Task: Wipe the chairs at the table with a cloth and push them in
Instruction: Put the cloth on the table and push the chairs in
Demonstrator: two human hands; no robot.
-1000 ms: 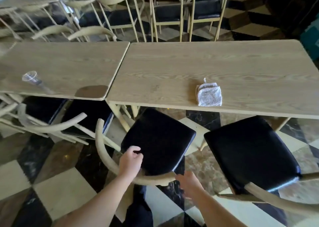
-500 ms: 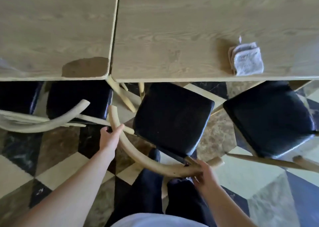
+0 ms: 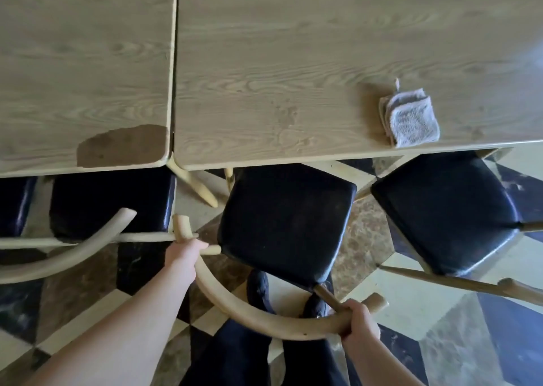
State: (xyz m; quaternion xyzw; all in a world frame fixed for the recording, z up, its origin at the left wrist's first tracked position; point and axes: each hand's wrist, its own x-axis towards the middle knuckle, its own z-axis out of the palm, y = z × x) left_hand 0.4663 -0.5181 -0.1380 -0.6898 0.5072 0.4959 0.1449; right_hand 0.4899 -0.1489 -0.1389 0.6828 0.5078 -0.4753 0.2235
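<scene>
Chair [image 3: 286,224]: black seat, curved wooden backrest [image 3: 249,312]; front edge under the table [image 3: 293,77], seat turned at an angle. Left hand [image 3: 185,253] was clamped round the backrest near its left end; right hand [image 3: 360,321] clamped round it near the right end. Cloth [image 3: 410,119]: folded, grey, lay on the table near its front edge, above a second chair [image 3: 446,209]. Third chair [image 3: 108,203] stood pushed in at left.

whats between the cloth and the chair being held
In the head view, only bare tabletop and its front edge lie between the cloth and the chair; the seat's front tucks just under that edge.
</scene>
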